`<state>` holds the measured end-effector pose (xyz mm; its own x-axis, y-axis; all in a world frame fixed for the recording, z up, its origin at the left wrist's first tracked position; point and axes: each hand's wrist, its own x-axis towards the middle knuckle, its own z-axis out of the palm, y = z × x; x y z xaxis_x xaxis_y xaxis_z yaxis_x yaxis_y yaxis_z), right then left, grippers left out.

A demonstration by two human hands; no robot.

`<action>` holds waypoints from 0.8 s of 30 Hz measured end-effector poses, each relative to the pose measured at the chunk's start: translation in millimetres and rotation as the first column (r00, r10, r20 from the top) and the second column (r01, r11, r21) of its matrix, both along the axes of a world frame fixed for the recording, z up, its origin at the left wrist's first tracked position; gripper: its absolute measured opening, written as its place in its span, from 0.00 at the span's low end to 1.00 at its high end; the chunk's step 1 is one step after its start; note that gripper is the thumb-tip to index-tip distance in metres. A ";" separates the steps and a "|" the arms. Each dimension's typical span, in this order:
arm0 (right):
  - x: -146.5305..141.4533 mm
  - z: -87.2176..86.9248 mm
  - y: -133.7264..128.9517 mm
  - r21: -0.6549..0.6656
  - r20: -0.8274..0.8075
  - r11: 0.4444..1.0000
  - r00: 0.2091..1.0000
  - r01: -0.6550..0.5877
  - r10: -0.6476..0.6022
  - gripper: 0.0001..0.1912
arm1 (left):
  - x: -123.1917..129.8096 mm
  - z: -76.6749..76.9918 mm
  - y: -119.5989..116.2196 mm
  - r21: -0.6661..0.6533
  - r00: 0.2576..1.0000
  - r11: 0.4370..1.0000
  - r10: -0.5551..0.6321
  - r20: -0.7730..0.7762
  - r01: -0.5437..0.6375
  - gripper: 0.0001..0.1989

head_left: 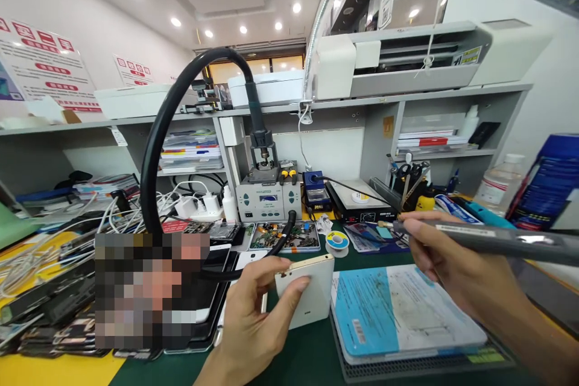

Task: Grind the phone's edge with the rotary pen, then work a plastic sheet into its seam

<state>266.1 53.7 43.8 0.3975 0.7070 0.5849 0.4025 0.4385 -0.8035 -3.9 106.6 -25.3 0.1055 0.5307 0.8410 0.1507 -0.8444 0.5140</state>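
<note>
My left hand (253, 316) is closed around a white phone (307, 295) with a gold-coloured edge, thumb on its face and fingers at its top edge. The phone stands tilted above the dark green mat (289, 368). To the right, my right hand (456, 271) is closed around a thick dark grey pen-shaped tool (488, 240). Its narrow tip points left and is apart from the phone; its exact kind is unclear. Below and between the hands lies a blue and white box (375, 307). Small dark marks show near the phone's upper corner.
Phones (212, 289) lie left of my left hand, partly blurred out. Behind stand a hot air station (271, 202) with a thick black hose (147, 163), a parts tray (284, 241), a solder spool (337, 242) and a blue soldering station (316, 193). White cables (99, 217) tangle at left.
</note>
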 end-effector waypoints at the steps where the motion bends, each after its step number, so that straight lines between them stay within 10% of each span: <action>1: -4.7 8.8 -2.6 -0.037 -0.082 0.992 0.990 -0.118 0.115 0.12 | -0.2 0.6 -0.7 -0.020 1.000 1.000 -0.018 -0.004 0.018 0.15; 6: -45.9 66.3 -11.8 0.088 0.041 0.927 0.931 -0.366 0.363 0.14 | -0.9 7.7 -1.5 -0.099 0.995 0.991 -0.096 -0.032 0.092 0.09; 10: -94.5 94.7 4.8 0.024 -0.151 0.746 0.735 -0.666 0.661 0.13 | -2.1 11.8 0.8 -0.136 0.992 0.984 -0.124 -0.031 0.118 0.05; 14: -132.6 96.9 27.8 0.030 -0.346 0.617 0.570 -0.787 0.745 0.19 | -3.6 13.2 2.2 -0.162 0.991 0.979 -0.131 -0.023 0.126 0.05; 24: -159.0 79.3 45.8 0.008 -0.275 0.642 0.616 -0.767 0.739 0.25 | -3.0 11.4 4.4 -0.189 0.990 0.973 -0.138 -0.019 0.132 0.06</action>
<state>107.1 99.5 123.1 -0.1909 0.8679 0.4586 -0.2344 0.4134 -0.8799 -6.9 111.0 -13.9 0.2116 0.6571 0.7235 0.0608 -0.7477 0.6613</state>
